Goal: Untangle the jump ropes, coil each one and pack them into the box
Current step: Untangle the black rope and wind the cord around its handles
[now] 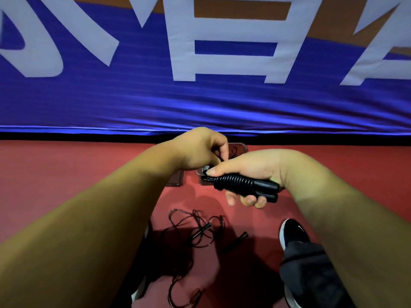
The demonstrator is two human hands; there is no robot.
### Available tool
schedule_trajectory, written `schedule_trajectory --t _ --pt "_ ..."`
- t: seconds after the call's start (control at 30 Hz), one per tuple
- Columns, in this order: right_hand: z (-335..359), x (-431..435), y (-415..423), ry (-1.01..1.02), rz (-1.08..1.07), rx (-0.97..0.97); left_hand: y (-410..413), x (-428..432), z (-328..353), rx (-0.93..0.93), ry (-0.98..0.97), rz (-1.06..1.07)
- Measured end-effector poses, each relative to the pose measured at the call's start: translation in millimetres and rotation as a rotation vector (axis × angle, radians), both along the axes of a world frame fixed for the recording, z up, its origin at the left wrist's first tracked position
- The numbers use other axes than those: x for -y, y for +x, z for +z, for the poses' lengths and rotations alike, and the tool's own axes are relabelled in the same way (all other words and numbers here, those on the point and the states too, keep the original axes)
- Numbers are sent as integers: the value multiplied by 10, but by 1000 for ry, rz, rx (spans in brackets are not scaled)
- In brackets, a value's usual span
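The right hand (249, 172) is clamped around a coiled jump rope (238, 182), its black cord wound in tight turns around the paired handles. The bundle's long axis runs from about ten o'clock down to four o'clock, with the handle ends poking out past the heel of the palm. The left hand (200, 150) is closed in a pinch at the bundle's ten o'clock tip, the two hands touching there; it seems to grip the cord's loose end, though what exactly it holds is hidden.

The box (241, 147), a clear container on the red floor (66, 174), lies directly beyond the hands at twelve o'clock, mostly hidden behind them. The right hand carries the bundle, so packing probably needs only a short forward and downward reach.

A second jump rope (195, 230) lies tangled on the floor at six o'clock, between the person's shoes, not yet coiled.
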State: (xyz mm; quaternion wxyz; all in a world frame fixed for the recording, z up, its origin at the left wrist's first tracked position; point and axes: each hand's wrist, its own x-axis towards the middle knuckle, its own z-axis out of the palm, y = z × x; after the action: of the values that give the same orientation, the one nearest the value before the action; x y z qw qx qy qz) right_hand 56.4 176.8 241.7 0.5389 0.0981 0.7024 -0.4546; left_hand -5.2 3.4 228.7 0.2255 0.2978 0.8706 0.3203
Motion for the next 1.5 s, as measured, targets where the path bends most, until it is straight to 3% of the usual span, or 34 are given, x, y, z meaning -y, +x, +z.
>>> schedule_trajectory --t 0.23,0.4,0.6,0.73,0.93,1.1,1.2,1.5 --pt "-136 -74 -55 9 -63 -88 17 -94 79 -308 -65 -85" --pt "-187 -55 -90 114 -134 -273 19 -112 122 -463 -117 -143" --pt "-293 -75 -131 291 -287 -406 22 -155 93 -426 -264 -111" --pt "-328 -47 -131 276 -401 -475 72 -196 86 -376 -338 41" --pt "-243 -26 -111 208 -448 -475 12 -124 49 104 -88 228" --pt "-274 -60 -155 211 -406 -518 0 -85 124 504 336 437" --pt "-354 -85 -175 268 -341 -604 27 -95 166 573 249 457" --pt "-499 52 -176 701 140 -811 104 -70 47 772 59 463"
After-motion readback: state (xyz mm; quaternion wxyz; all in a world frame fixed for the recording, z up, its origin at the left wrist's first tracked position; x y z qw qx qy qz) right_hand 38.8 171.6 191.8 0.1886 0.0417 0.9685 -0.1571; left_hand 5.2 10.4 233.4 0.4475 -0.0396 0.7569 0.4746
